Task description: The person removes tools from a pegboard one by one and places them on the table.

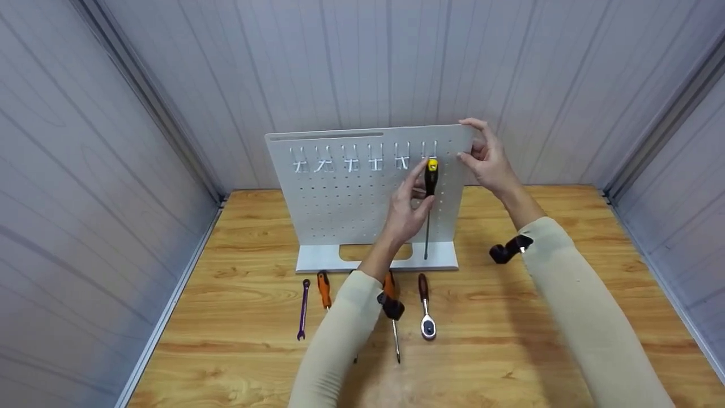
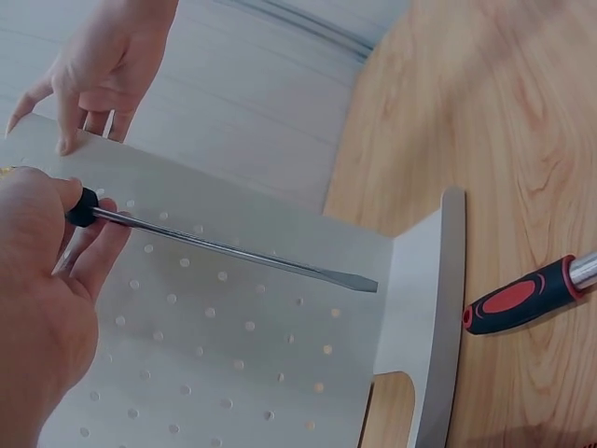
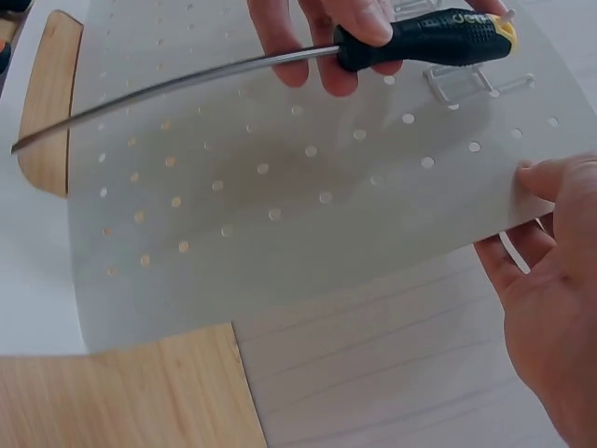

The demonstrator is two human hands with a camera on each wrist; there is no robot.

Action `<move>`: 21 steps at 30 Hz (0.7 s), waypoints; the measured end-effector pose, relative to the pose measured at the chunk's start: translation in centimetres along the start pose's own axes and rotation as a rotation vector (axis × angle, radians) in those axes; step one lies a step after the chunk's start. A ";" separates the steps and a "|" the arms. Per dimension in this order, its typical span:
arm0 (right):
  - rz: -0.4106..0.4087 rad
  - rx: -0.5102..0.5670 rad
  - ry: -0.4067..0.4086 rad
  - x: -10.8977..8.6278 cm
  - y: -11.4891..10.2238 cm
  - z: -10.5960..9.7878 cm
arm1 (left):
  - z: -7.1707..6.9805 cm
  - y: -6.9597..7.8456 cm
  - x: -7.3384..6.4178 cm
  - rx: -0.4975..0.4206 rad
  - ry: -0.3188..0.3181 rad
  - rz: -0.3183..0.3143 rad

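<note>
My left hand (image 1: 405,215) grips a slotted screwdriver (image 1: 430,180) by its black handle with a yellow end. The blade points down in front of the white pegboard (image 1: 368,209), and its flat tip (image 2: 354,281) shows in the left wrist view. The handle's yellow end is right at the rightmost of the metal hooks (image 1: 375,164) along the board's upper part. At the board's upper right corner, my right hand (image 1: 491,164) pinches the edge, thumb on the front and fingers behind.
On the wooden table (image 1: 481,340) before the board lie a purple wrench (image 1: 303,310), an orange-handled screwdriver (image 1: 324,290), another orange-handled screwdriver (image 1: 396,334) partly behind the left sleeve, and a ratchet wrench (image 1: 426,306). Panelled walls (image 1: 362,62) enclose the table behind and on both sides.
</note>
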State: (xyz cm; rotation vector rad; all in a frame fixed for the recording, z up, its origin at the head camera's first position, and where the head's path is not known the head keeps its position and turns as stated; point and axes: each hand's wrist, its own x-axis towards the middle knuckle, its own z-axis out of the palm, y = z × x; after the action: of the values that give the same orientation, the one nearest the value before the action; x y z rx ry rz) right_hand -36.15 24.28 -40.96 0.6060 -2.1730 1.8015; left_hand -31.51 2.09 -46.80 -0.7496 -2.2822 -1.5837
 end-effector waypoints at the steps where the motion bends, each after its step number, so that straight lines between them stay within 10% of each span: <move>1: -0.003 -0.011 -0.009 0.0 0.0 -0.1 | 0.0 0.0 0.0 -0.006 -0.001 -0.003; 21: 0.030 -0.099 -0.034 0.1 -0.1 -0.6 | -0.6 0.7 -0.3 -0.125 -0.023 -0.057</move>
State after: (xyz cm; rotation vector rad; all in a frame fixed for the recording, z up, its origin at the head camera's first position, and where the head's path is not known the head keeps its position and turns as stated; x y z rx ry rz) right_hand -36.19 24.79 -40.69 0.5882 -2.2898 1.6976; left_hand -30.92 1.66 -46.20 -0.7429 -2.2562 -1.7656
